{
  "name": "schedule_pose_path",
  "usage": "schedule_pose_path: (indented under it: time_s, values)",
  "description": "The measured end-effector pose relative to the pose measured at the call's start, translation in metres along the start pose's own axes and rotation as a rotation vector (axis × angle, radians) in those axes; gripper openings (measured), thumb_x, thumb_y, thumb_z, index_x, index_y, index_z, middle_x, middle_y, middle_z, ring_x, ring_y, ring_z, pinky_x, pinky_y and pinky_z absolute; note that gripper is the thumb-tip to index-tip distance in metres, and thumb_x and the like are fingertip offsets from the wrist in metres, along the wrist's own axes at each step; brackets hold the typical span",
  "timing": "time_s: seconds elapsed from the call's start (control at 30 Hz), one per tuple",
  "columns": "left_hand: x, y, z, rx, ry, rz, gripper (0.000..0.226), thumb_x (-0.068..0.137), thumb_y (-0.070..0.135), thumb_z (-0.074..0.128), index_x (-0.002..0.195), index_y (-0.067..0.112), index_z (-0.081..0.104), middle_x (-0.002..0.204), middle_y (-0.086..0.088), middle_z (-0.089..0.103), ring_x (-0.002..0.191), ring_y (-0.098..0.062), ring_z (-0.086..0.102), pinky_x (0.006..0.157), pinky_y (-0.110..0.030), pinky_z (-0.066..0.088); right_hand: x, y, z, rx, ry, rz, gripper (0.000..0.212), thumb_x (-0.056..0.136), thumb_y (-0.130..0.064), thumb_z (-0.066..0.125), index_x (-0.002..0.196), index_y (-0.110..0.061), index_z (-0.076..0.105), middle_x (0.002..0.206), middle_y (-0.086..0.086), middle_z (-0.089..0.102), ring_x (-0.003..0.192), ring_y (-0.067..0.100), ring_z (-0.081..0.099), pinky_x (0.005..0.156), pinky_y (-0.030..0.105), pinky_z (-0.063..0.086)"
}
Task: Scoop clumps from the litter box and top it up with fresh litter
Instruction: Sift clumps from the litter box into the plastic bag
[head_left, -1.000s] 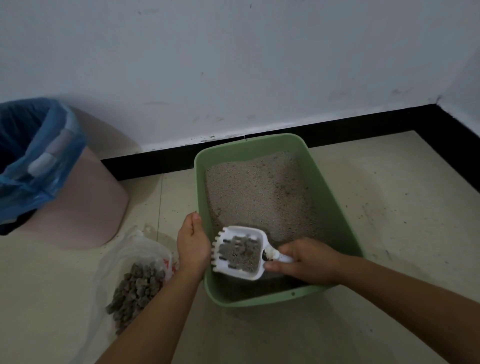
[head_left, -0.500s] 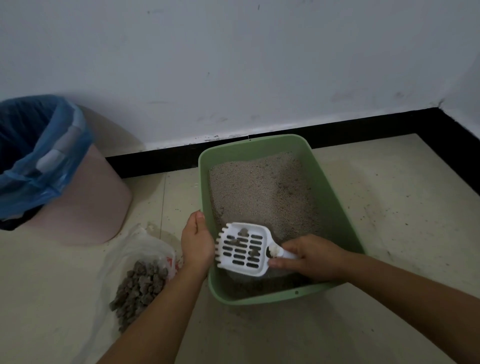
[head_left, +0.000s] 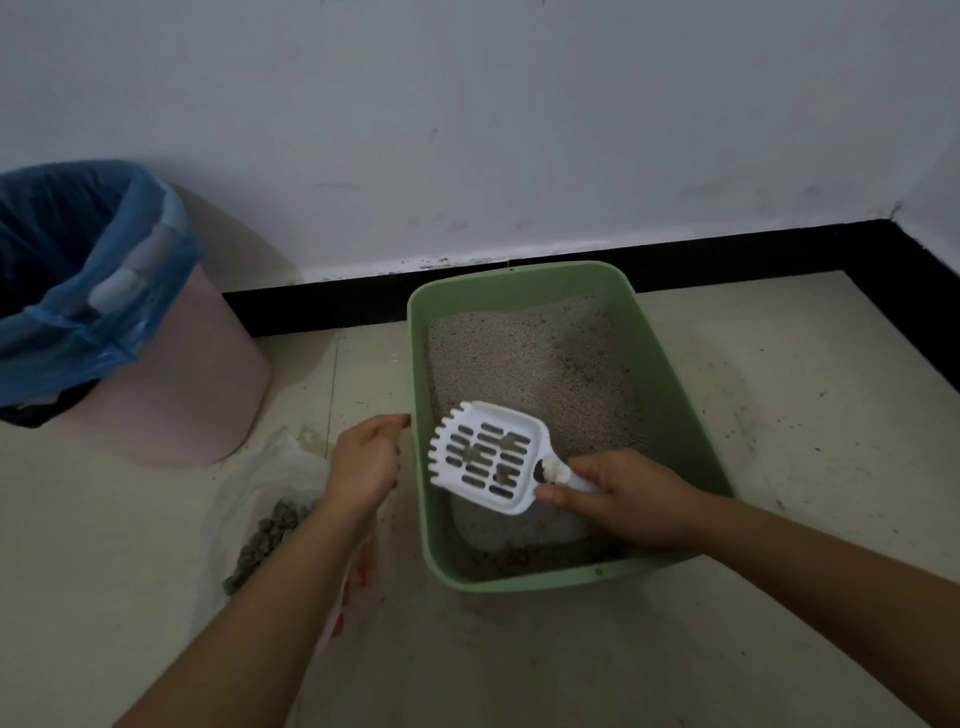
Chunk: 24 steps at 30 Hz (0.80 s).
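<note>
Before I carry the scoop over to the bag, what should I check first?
1. The right hand holds the scoop by its handle: ok.
2. Only a few clumps sit on the slots, no loose litter: ok.
3. The scoop hangs over the litter box, so crumbs drop inside: ok.
4. The left hand steadies the box: it is at the left rim, but a firm grip: cannot tell.
5. The bag has its mouth open: cannot tell, the left arm covers part of it.
6. The way to the bag is free: not ok, the left arm lies between.
</note>
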<state>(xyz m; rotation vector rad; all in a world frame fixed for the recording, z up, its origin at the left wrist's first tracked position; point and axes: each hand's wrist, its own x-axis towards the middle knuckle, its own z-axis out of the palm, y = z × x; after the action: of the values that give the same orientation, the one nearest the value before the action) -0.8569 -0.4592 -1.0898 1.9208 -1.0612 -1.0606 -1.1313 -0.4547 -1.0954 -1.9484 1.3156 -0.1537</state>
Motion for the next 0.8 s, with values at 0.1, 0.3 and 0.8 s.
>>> schedule_pose_path:
  time_s: [0.1, 0.3, 0.8]
  values:
    - [-0.002, -0.017, -0.049, 0.342, 0.246, 0.269, 0.028, 0.096, 0.026, 0.054, 0.121, 0.020, 0.065, 0.091, 0.001, 0.060, 0.083, -0.019, 0.059, 0.078, -0.035, 0.049, 0.008, -0.022, -0.006, -0.027, 0.073, -0.032, 0.071, 0.081, -0.081, 0.041, 0.074, -0.012, 0.059, 0.059, 0.002, 0.054, 0.047, 0.010, 0.046, 0.051, 0.029, 0.036]
    - [-0.001, -0.044, -0.132, 0.819, 0.305, 0.032, 0.074, 0.076, 0.029, 0.076, 0.142, 0.028, 0.042, 0.140, -0.014, 0.037, 0.127, -0.036, 0.033, 0.103, -0.050, 0.031, 0.034, -0.110, 0.009, -0.104, 0.128, -0.126, 0.039, 0.099, -0.051, 0.043, 0.074, -0.022, 0.048, 0.068, -0.004, 0.057, 0.059, 0.015, 0.055, 0.054, 0.034, 0.042]
    - [-0.006, -0.078, -0.168, 0.338, 0.345, -0.105, 0.045, 0.090, 0.010, 0.060, 0.134, 0.011, 0.052, 0.098, -0.009, 0.067, 0.084, -0.030, 0.067, 0.084, -0.045, 0.056, 0.039, -0.164, 0.084, -0.503, -0.059, -0.405, 0.026, 0.097, -0.016, 0.047, 0.119, -0.013, 0.060, 0.097, 0.011, 0.062, 0.071, 0.023, 0.051, 0.061, 0.030, 0.037]
